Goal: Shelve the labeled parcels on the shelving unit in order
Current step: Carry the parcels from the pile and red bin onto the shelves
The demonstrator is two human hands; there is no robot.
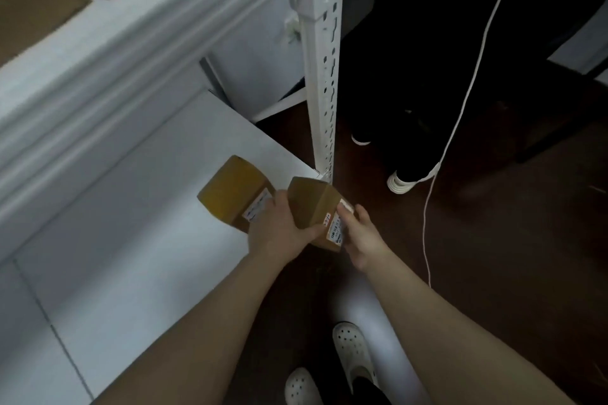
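Looking down past two bare forearms at the lower board of a white shelving unit (131, 223). Resting on that board near its right front corner: a small brown shelved parcel (235, 194), white label facing up toward the camera. Just to its right, over the corner of the board and beside the slotted white upright (324, 76): a held parcel (312, 204), lifted, tilted and grasped from both sides. Left hand (276, 230) wrapped round its left face, thumb across the front, wedged between the two boxes; impossible to tell whether brushing the neighbour. Right hand (360, 237) pinching the right end, fingertips at the label (332, 227). Handwritten number there too blurred to read.

Probably best from here:
- Compare the two labels to confirm the order.
- Level the box and set it flat just right of the neighbour, label outward.
- Draw the left hand out before closing the gap.

Little board left before the corner, so some risk of overhang or a nudge.

On the dark floor to the right: another person's shoes (403, 182) and a white cable (473, 85). Brown boxes (29, 0) on the shelf above.
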